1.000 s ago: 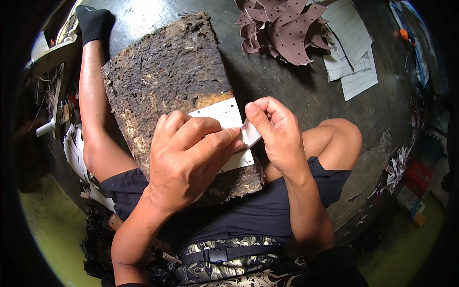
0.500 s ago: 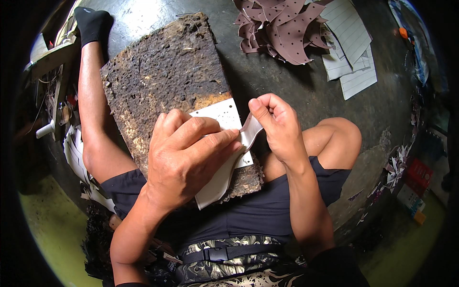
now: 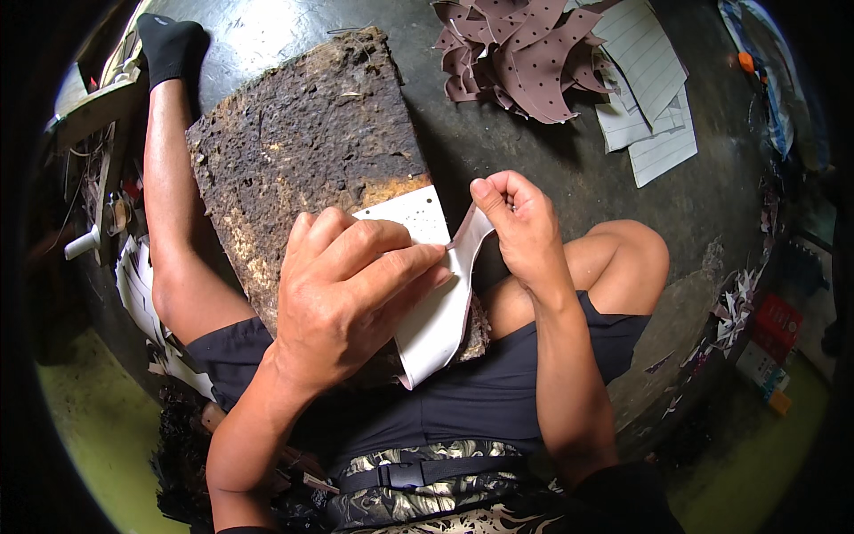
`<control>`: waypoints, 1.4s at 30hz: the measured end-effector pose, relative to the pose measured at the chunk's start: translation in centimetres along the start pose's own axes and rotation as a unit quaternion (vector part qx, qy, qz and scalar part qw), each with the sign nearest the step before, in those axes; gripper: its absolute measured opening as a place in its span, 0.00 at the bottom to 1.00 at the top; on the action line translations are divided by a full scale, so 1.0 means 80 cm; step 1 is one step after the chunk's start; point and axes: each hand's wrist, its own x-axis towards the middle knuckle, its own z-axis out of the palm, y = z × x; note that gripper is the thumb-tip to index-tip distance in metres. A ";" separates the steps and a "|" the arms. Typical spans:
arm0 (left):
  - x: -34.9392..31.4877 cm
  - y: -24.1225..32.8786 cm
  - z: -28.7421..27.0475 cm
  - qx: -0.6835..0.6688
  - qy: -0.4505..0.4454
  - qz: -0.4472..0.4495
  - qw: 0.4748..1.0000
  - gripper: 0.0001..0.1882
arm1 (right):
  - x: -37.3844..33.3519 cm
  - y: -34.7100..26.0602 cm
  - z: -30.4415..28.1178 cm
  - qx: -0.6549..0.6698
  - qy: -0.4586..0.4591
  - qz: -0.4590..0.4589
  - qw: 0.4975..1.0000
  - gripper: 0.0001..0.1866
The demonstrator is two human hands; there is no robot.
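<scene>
A flexible white piece (image 3: 438, 325) with a pinkish edge, like leather or vinyl, curves from my right hand down past my left fingers. My left hand (image 3: 342, 285) is closed, thumb and fingertips pressed together on this piece; the thumb is partly hidden. Up and to the right, my right hand (image 3: 525, 222) pinches the piece's narrow end, fingers curled and thumb on top. Beneath sits a stiff white plate (image 3: 414, 212) with small dark holes, lying on a rough, dark brown slab (image 3: 311, 125). My left hand covers much of the plate.
Dusty-pink cut pieces with dark holes (image 3: 529, 58) lie heaped on the dark floor beyond the slab. Beside them are lined white sheets (image 3: 663, 133). White offcuts (image 3: 138, 285) lie by my left leg, and scraps (image 3: 738, 307) with a red box (image 3: 776, 325) at far right.
The white piece has swung to the right; its lower part now lies further over the plate's right edge. My right hand has shifted very slightly, while my left hand stays nearly in place.
</scene>
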 end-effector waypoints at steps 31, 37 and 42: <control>-0.004 -0.002 0.005 0.035 0.018 0.036 0.999 0.14 | 0.018 0.029 -0.009 -0.094 0.088 0.024 0.991 0.20; -0.007 0.003 0.011 0.063 0.031 0.046 0.996 0.14 | 0.016 0.017 -0.037 0.327 0.103 0.143 0.929 0.23; -0.007 0.005 0.013 0.062 0.043 0.048 0.996 0.13 | -0.040 -0.022 -0.044 0.611 0.032 0.159 0.775 0.36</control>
